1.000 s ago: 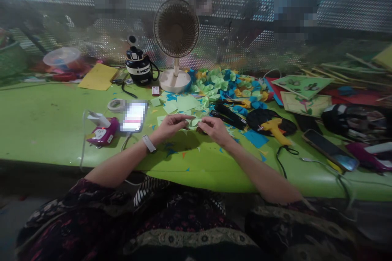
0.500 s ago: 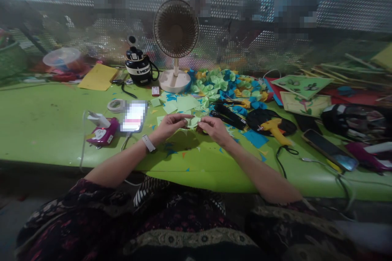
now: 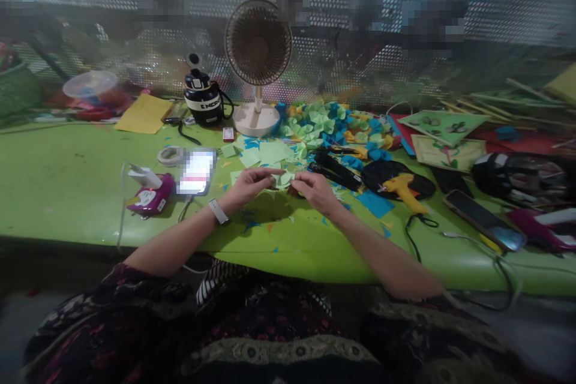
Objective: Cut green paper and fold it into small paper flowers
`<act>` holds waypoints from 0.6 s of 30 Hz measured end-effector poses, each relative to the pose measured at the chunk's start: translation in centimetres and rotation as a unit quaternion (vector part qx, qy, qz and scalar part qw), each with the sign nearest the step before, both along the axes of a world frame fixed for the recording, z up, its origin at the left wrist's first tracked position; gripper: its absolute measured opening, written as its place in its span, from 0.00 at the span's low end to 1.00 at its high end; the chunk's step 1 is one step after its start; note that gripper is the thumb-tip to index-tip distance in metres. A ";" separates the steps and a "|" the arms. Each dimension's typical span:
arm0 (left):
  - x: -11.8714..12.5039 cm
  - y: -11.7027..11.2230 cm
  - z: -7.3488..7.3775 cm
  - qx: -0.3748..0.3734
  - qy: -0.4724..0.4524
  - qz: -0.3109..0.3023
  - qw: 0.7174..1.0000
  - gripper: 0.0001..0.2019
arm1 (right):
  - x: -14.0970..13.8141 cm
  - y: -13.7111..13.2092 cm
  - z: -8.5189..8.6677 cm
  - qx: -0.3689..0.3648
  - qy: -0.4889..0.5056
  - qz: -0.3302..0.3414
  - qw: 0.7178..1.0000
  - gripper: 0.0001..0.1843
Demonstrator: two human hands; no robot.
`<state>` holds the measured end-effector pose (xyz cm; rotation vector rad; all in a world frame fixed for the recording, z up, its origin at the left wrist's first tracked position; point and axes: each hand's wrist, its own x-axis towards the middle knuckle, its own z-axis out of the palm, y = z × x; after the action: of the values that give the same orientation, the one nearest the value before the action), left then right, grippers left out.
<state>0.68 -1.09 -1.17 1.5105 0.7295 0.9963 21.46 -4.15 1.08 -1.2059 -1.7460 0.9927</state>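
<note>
Held green paper (image 3: 284,180) inside table edge (image 3: 292,268)

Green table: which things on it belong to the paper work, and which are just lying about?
Likely the job's:
pale green paper piece between the left hand and right hand
folded paper pieces
pale green sheets

Probably just lying about:
fan
black-and-white bottle
dark-screened phone

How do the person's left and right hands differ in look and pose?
The left hand has a white band at its wrist; the right hand has a bare wrist. The left hand holds its index finger nearly straight; the right hand has its fingers bent. Both hands pinch pale green paper at their fingertips.
</note>
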 end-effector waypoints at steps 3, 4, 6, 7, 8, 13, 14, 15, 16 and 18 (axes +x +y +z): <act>0.0 0.0 -0.1 0.024 0.018 0.004 1.000 0.16 | 0.0 0.0 -0.1 0.005 -0.009 -0.005 1.000 0.14; 0.0 0.0 -0.1 0.035 0.028 0.008 0.999 0.16 | 0.0 0.0 -0.2 0.009 -0.017 -0.009 1.000 0.14; 0.0 0.0 -0.2 0.063 0.052 0.023 0.996 0.16 | 0.0 0.1 -0.3 0.018 -0.036 -0.015 0.999 0.14; 0.1 -0.1 -0.3 0.078 0.063 0.030 0.995 0.16 | 0.0 0.1 -0.3 0.023 -0.045 -0.018 0.999 0.14; 0.1 -0.1 -0.3 0.094 0.070 0.036 0.992 0.16 | 0.0 0.1 -0.3 0.026 -0.053 -0.021 0.998 0.14; 0.2 -0.1 -0.5 0.141 0.088 0.047 0.985 0.15 | -0.1 0.0 -0.4 0.034 -0.067 -0.032 0.997 0.14; 0.2 0.0 -0.5 0.141 0.091 0.049 0.985 0.14 | -0.1 0.0 -0.5 0.033 -0.069 -0.031 0.997 0.14; 0.2 0.0 -0.5 0.139 0.094 0.050 0.985 0.14 | -0.2 0.0 -0.5 0.033 -0.070 -0.031 0.997 0.14; 0.2 0.0 -0.6 0.136 0.095 0.050 0.985 0.15 | -0.2 0.0 -0.5 0.032 -0.073 -0.030 0.996 0.14; 0.2 0.0 -0.6 0.124 0.094 0.049 0.987 0.15 | -0.2 0.0 -0.5 0.033 -0.075 -0.031 0.996 0.15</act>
<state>0.92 -1.14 -1.81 1.8182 0.8432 1.0574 21.22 -4.18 0.56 -1.3126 -1.8315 0.8208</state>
